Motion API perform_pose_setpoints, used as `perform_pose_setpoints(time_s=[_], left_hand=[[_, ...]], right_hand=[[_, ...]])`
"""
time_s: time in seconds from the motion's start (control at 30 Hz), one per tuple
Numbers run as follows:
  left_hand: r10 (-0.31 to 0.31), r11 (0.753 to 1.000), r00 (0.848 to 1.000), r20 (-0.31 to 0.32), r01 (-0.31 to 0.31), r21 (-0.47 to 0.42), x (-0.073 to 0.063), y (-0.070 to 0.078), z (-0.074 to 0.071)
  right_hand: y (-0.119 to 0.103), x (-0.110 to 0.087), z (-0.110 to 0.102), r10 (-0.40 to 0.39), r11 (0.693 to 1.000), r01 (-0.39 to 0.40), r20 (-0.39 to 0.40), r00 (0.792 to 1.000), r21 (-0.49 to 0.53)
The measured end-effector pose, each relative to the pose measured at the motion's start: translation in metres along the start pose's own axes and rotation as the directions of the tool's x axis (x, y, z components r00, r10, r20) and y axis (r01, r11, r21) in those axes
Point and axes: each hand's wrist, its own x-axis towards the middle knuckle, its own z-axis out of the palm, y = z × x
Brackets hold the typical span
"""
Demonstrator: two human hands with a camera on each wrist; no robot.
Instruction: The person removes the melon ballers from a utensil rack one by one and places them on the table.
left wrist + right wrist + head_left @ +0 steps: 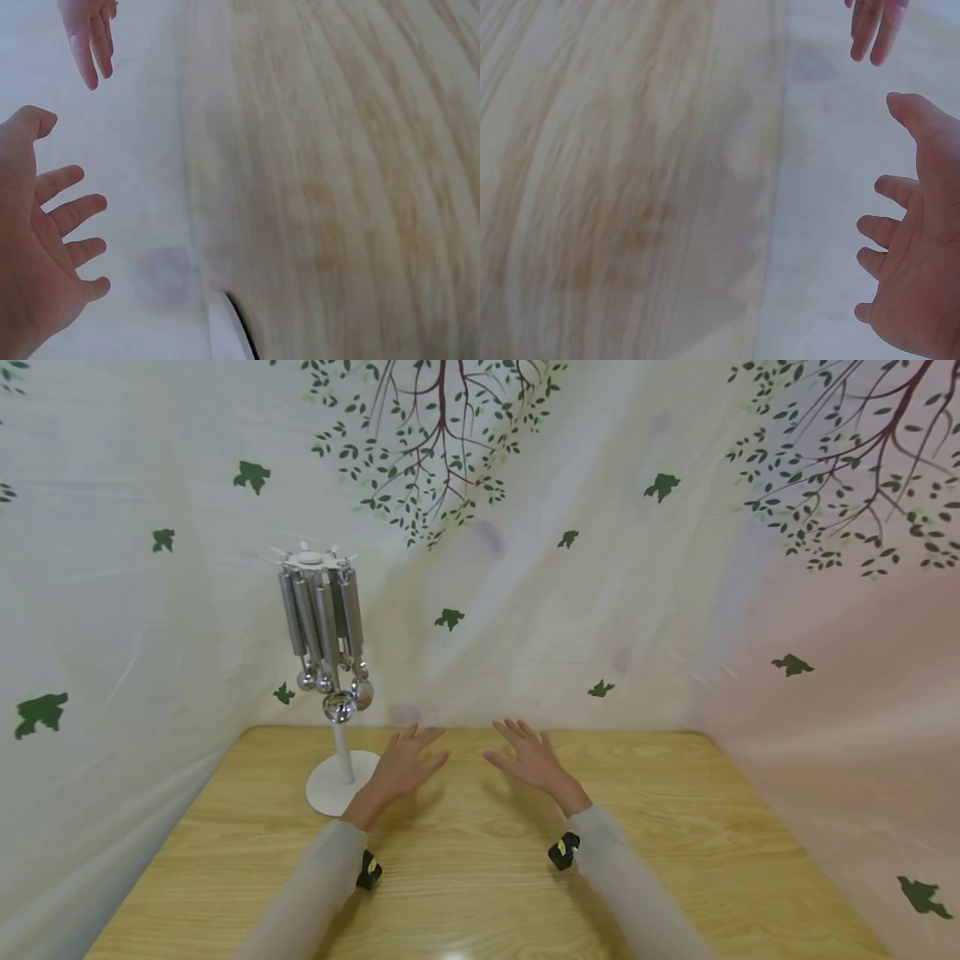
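Note:
Both hands hover over the wooden table (465,877) with nothing in them. My left hand (403,767) has its fingers spread, just right of a white round stand base (324,789). My right hand (534,764) mirrors it a little to the right, thumb out toward the left hand. On the stand's pole hangs a ring of kitchen utensils with thick steel handles (327,618), heads downward. A shiny ladle bowl (340,706) is lowest among them. The left wrist view shows the left palm (37,262) and the edge of the base (226,330); the right wrist view shows the right palm (922,277).
A pale cloth curtain (510,668) printed with branches and green leaf shapes hangs behind the table and along both sides. The table's far edge runs close to the curtain. Small black devices (564,851) are strapped at both wrists over light sleeves (630,885).

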Motion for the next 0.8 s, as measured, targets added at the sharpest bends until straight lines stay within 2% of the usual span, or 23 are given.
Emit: perform_pose_setpoints(time_s=[0.1, 0.3, 0.4, 0.53, 0.6, 0.67, 0.8], left_hand=[[-0.024, 0.993, 0.999, -0.027, 0.021, -0.114, -0.004, -0.002, -0.009], [-0.067, 0.951, 0.996, -0.056, 0.047, -0.306, -0.015, -0.005, -0.03], [-0.064, 0.908, 0.996, -0.055, 0.036, -0.417, -0.022, -0.012, -0.042], [-0.045, 0.829, 0.999, 0.005, 0.04, -0.559, -0.034, -0.03, -0.057], [-0.047, 0.81, 0.998, 0.044, 0.064, -0.583, -0.041, -0.041, -0.064], [-0.064, 0.804, 0.995, 0.076, 0.096, -0.587, -0.049, -0.052, -0.071], [-0.137, 0.791, 0.987, 0.089, 0.163, -0.589, -0.064, -0.071, -0.086]], right_hand=[[-0.009, 0.006, 0.002, -0.022, 0.999, 0.022, 0.0, 1.0, 0.033], [-0.031, 0.019, 0.008, -0.06, 0.988, 0.061, -0.011, 0.998, 0.144], [-0.043, 0.025, 0.012, -0.072, 0.968, 0.072, -0.01, 0.997, 0.241], [-0.06, 0.032, 0.019, -0.062, 0.925, 0.055, 0.007, 0.998, 0.377], [-0.07, 0.036, 0.022, -0.064, 0.903, 0.054, 0.008, 0.998, 0.427], [-0.081, 0.04, 0.026, -0.069, 0.882, 0.057, 0.007, 0.998, 0.468], [-0.1, 0.049, 0.034, -0.098, 0.825, 0.079, 0.004, 0.995, 0.56]])
